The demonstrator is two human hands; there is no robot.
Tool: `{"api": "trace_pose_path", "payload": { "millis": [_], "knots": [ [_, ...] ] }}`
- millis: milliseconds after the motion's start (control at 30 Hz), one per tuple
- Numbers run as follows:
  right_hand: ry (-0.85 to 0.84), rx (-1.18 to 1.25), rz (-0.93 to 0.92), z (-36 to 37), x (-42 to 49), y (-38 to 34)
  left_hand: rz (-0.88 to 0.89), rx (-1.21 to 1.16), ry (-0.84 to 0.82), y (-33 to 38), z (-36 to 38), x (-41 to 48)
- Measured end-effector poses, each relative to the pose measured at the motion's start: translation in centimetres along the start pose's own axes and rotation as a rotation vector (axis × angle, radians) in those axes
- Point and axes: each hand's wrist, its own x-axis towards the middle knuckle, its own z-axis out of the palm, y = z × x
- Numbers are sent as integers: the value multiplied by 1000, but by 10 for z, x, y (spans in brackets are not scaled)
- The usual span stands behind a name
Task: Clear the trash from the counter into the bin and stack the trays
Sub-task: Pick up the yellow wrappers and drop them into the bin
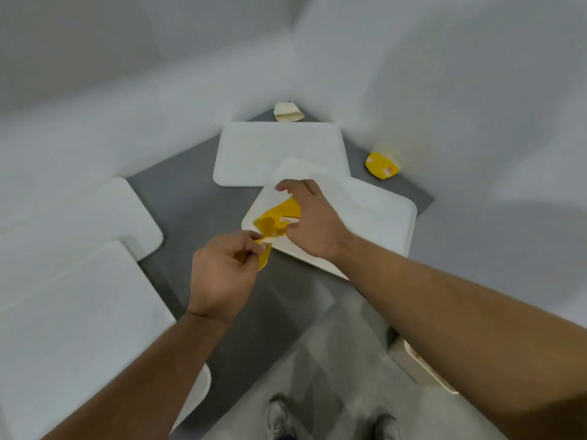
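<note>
A yellow wrapper (pixel 275 220) lies on the near white tray (pixel 374 214) in the middle of the grey corner counter (pixel 190 204). My right hand (pixel 309 222) rests on the wrapper's right side with its fingers curled over it. My left hand (pixel 222 274) pinches the wrapper's near corner at the tray's front edge. A second white tray (pixel 279 150) lies behind, partly under the near one. Another yellow wrapper (pixel 382 165) sits by the right wall. A cream paper bag (pixel 287 112) stands in the far corner.
Two more white trays (pixel 79 312) (pixel 104 214) overlap on the left stretch of counter. A beige rim (pixel 422 366), perhaps the bin, shows under my right forearm. White walls close in the corner. My shoes (pixel 279 417) stand on the pale floor below.
</note>
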Motion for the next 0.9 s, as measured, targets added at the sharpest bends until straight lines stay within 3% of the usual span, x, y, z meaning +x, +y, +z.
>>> {"api": "trace_pose_path", "payload": {
  "millis": [100, 300, 400, 533, 700, 900],
  "knots": [
    [123, 64, 117, -49, -24, 33, -213, -241, 0, 38, 29, 11],
    [297, 361, 380, -148, -101, 115, -267, -415, -116, 122, 108, 16],
    [421, 418, 438, -220, -175, 191, -295, -425, -246, 187, 196, -7],
    [489, 425, 525, -244, -206, 221, -323, -426, -318, 203, 231, -5],
    [641, 500, 768, -286, -294, 307, -416, -411, -481, 246, 348, -52],
    [773, 687, 999, -248, -354, 389, -589, -258, -665, 204, 463, -92]
  ]
}}
